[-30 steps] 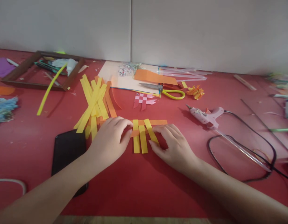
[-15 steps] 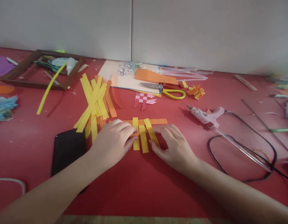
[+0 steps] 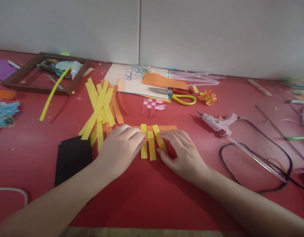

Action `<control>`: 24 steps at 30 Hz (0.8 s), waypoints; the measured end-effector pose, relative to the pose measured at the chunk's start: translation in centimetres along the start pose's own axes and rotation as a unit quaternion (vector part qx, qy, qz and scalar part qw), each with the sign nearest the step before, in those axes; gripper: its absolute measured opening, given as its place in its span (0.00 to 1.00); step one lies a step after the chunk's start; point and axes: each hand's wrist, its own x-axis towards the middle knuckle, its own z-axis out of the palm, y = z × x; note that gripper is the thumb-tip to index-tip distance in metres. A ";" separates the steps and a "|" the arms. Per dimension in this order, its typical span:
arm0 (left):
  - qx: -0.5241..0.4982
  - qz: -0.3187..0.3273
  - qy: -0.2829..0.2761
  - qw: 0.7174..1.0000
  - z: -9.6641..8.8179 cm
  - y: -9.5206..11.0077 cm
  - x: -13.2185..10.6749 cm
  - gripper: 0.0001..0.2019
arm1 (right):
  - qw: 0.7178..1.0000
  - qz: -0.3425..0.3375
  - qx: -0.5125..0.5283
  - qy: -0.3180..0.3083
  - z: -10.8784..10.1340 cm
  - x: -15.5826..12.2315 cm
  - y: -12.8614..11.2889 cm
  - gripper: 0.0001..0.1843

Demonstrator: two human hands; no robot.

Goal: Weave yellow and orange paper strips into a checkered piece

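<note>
Three yellow paper strips (image 3: pixel 151 148) lie woven with orange strips (image 3: pixel 166 128) on the red table in front of me. My left hand (image 3: pixel 119 148) rests on the left end of the weave, its fingertips pressing an orange strip beside the leftmost yellow one. My right hand (image 3: pixel 182 153) lies on the right side, fingers touching the slanted right yellow strip. A heap of loose yellow and orange strips (image 3: pixel 100 107) lies just behind my left hand.
A black phone (image 3: pixel 71 158) lies left of my left arm. A pink glue gun (image 3: pixel 219 122) with its black cord (image 3: pixel 260 158) sits to the right. Scissors (image 3: pixel 177 95), a small pink woven piece (image 3: pixel 152 106), paper sheets (image 3: pixel 132 84) and a wooden frame (image 3: pixel 43 74) lie further back.
My left hand has slid right and forward, pushing the lower orange strip up against the upper one; the weave has tightened. My right hand has moved slightly forward.
</note>
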 end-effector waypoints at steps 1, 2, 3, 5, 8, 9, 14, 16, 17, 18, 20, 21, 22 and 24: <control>0.000 -0.001 -0.003 1.000 0.0 0.0 0.0 0.09 | 1.000 0.007 0.000 -0.001 0.0 0.0 0.0 0.13; -0.001 -0.002 -0.005 1.000 0.1 -0.1 0.1 0.09 | 1.000 0.015 0.001 -0.002 -0.1 0.0 0.0 0.13; -0.002 -0.002 -0.006 1.000 0.1 -0.1 0.1 0.09 | 1.000 0.020 0.003 -0.003 -0.1 0.0 -0.1 0.13; -0.008 -0.001 -0.005 1.000 0.2 -0.1 0.0 0.08 | 1.000 0.026 0.009 -0.007 -0.2 0.0 -0.2 0.13; -0.020 -0.003 0.010 1.000 0.4 0.0 0.0 0.07 | 0.999 0.024 0.016 -0.014 -0.3 0.0 -0.4 0.13; -0.024 -0.002 0.017 1.000 0.4 0.0 0.0 0.06 | 0.999 0.023 0.017 -0.015 -0.3 0.0 -0.4 0.13; -0.028 -0.003 0.032 0.999 0.7 0.0 0.0 0.04 | 1.000 0.020 0.014 -0.014 -0.2 -0.1 0.1 0.13; -0.031 -0.005 0.034 0.999 0.8 0.0 0.0 0.03 | 1.000 0.027 0.004 -0.010 -0.3 0.0 0.4 0.12; -0.035 -0.005 0.032 0.999 0.8 0.0 0.0 0.03 | 0.999 0.031 0.001 -0.009 -0.3 0.0 0.5 0.12; -0.041 -0.007 0.028 0.999 0.8 -0.1 0.0 0.03 | 0.999 0.036 0.000 -0.008 -0.3 0.0 0.6 0.12; -0.052 -0.007 0.020 0.998 0.8 -0.1 0.0 0.03 | 0.999 0.041 0.007 -0.008 -0.4 0.1 0.7 0.12; -0.054 -0.008 0.019 0.998 0.8 -0.1 0.1 0.03 | 0.999 0.040 0.012 -0.009 -0.4 0.1 0.7 0.13; -0.053 -0.008 0.020 0.998 0.8 -0.1 0.1 0.03 | 0.999 0.035 0.015 -0.010 -0.4 0.1 0.7 0.13; -0.051 -0.008 0.022 0.998 0.8 -0.1 0.2 0.04 | 1.000 0.018 0.014 -0.012 -0.3 0.1 0.7 0.14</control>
